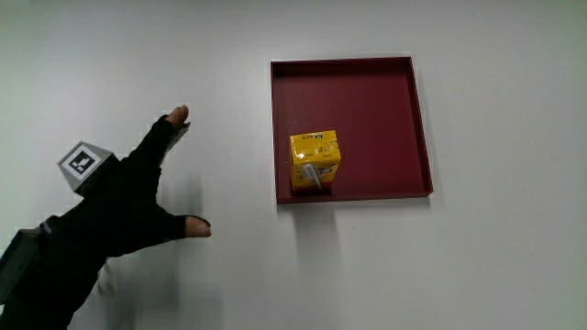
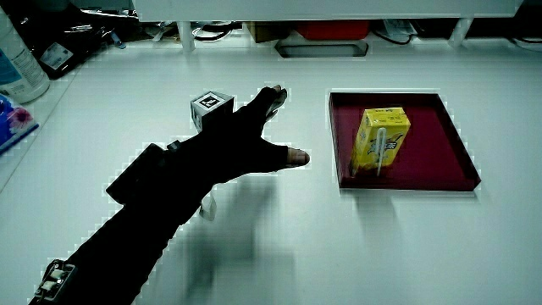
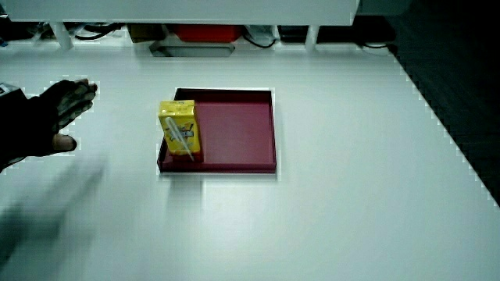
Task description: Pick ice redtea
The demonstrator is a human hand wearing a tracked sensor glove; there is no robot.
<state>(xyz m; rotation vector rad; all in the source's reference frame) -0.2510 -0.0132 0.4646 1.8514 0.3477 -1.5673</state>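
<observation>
A yellow ice red tea carton (image 1: 315, 162) with a straw on its face stands upright in a dark red square tray (image 1: 385, 101), in the tray corner nearest the person and nearest the hand. Both side views show the carton (image 2: 382, 139) (image 3: 180, 130) in the tray (image 2: 432, 144) (image 3: 242, 133). The gloved hand (image 1: 138, 206) hovers over the bare white table beside the tray, apart from the carton, fingers spread and holding nothing. The hand (image 2: 241, 144) (image 3: 47, 117) appears in both side views, with the patterned cube (image 1: 84, 165) on its back.
The white table (image 1: 477, 266) spreads around the tray. A side view shows bottles and blue items (image 2: 17, 76) at the table's edge beside the forearm. Cables and a red box (image 3: 205, 33) lie under the low partition.
</observation>
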